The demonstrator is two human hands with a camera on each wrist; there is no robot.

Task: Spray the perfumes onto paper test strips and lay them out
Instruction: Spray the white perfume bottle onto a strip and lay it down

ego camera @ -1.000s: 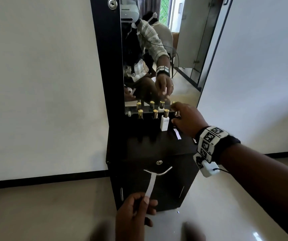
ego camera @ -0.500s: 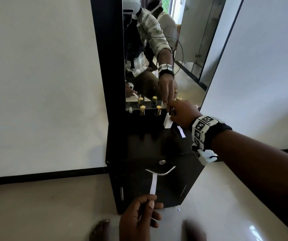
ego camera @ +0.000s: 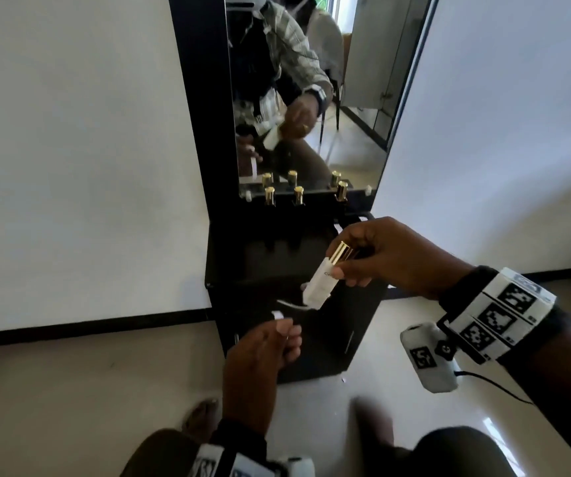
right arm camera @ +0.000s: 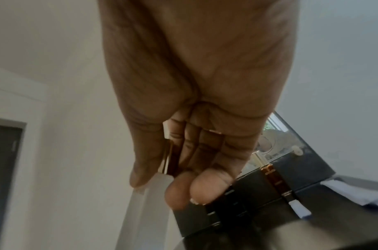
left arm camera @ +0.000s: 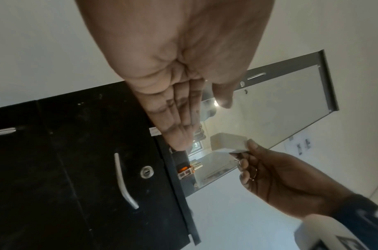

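My right hand [ego camera: 346, 266] grips a white perfume bottle [ego camera: 322, 284] with a gold cap, tilted with its base down-left, in the air over the front of the black cabinet [ego camera: 243, 263]. Just below it, my left hand [ego camera: 286, 330] pinches a white paper test strip [ego camera: 277, 315]; only its tip shows past the fingers. In the left wrist view the strip [left arm camera: 155, 131] pokes out beside my fingers, with the white bottle [left arm camera: 228, 143] close by. In the right wrist view the bottle [right arm camera: 141, 211] runs down from my thumb and fingers.
Three dark bottles with gold caps [ego camera: 298, 195] stand in a row on the cabinet top against the mirror [ego camera: 311, 98]. A white strip [right arm camera: 299, 208] lies on the cabinet top near the right-hand bottle [right arm camera: 275, 179]. The cabinet door has a metal handle [left arm camera: 124, 181] and lock [left arm camera: 147, 171].
My right hand has lifted the white bottle from the row by the mirror and brought it forward and down, close to the strip. My left hand still holds the strip.
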